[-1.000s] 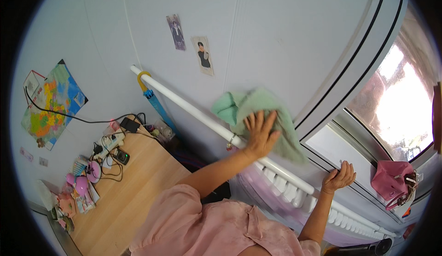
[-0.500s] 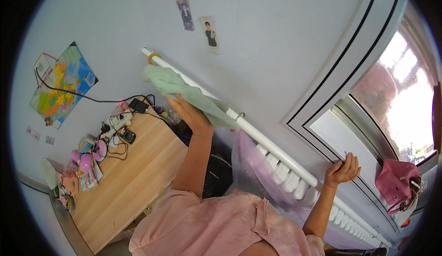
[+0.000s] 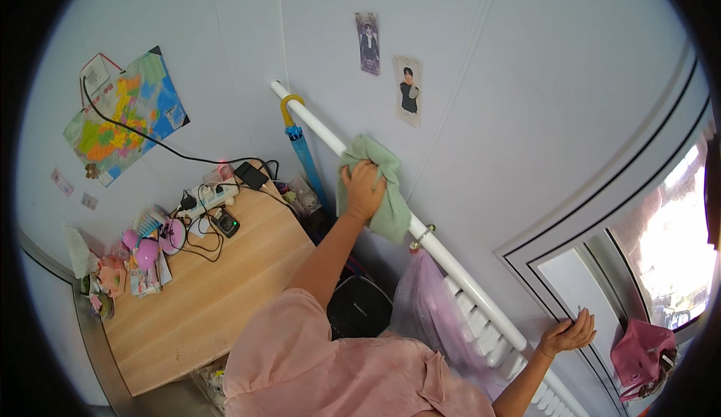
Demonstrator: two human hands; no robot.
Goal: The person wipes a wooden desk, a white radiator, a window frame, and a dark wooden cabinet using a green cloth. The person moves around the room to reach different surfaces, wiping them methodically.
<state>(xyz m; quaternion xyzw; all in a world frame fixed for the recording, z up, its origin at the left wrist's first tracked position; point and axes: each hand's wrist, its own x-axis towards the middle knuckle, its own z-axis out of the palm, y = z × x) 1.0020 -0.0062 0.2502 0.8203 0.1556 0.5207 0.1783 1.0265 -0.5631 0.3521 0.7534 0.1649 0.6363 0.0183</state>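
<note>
My left hand (image 3: 363, 192) is gripping a pale green cloth (image 3: 387, 218) draped over a white pipe (image 3: 323, 129) that slants along the wall. Its fingers press the cloth against the pipe. Beyond it, a blue umbrella (image 3: 306, 160) hangs from the pipe by its yellow hooked handle. My right hand (image 3: 568, 333) is beside the window ledge, palm turned up, fingers loosely bent and apart, with nothing visible in it. Just past the cloth, a brass-coloured fitting (image 3: 425, 234) clasps the pipe, and a purple translucent bag (image 3: 428, 297) hangs below.
On the left stands a wooden desk (image 3: 248, 274) with a power strip (image 3: 208, 195), tangled cables and small pink items. A black bag (image 3: 359, 308) is below the pipe. White radiator fins (image 3: 467, 313) run along the wall. A pink bag (image 3: 642, 353) sits near the window.
My left hand and the cloth have moved along the pipe away from its far end, exposing the umbrella handle and pipe there. The view has shifted; my right hand stays by the ledge.
</note>
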